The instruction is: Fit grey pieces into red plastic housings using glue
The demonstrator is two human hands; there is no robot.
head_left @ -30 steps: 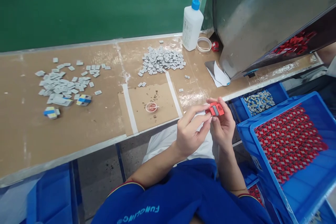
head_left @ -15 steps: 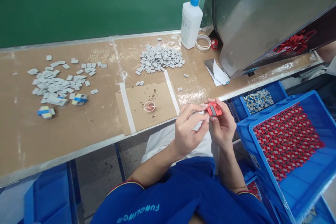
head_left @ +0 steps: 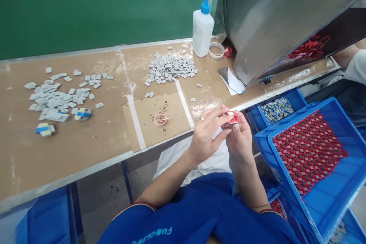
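Note:
Both hands meet at a small red part [head_left: 232,119] held over my lap, just off the table's front edge. My right hand [head_left: 241,137] grips it from the right and below, thumb against its lower side. The fingers of my left hand [head_left: 206,133] reach across and press on its upper left side. Small grey pieces lie heaped on the table in a middle pile [head_left: 171,68] and a left pile [head_left: 54,97]. A little cup with reddish contents [head_left: 160,119] sits on a taped cardboard sheet [head_left: 148,137].
A white bottle with a blue nozzle [head_left: 203,32] stands at the back beside a tape roll [head_left: 216,50]. A blue crate rim [head_left: 267,141] surrounds rows of red parts at the right. Another person's arm [head_left: 347,54] shows far right.
The red part has turned over between my hands, its grey strip no longer showing. My left fingers have moved onto its top. The view has shifted slightly.

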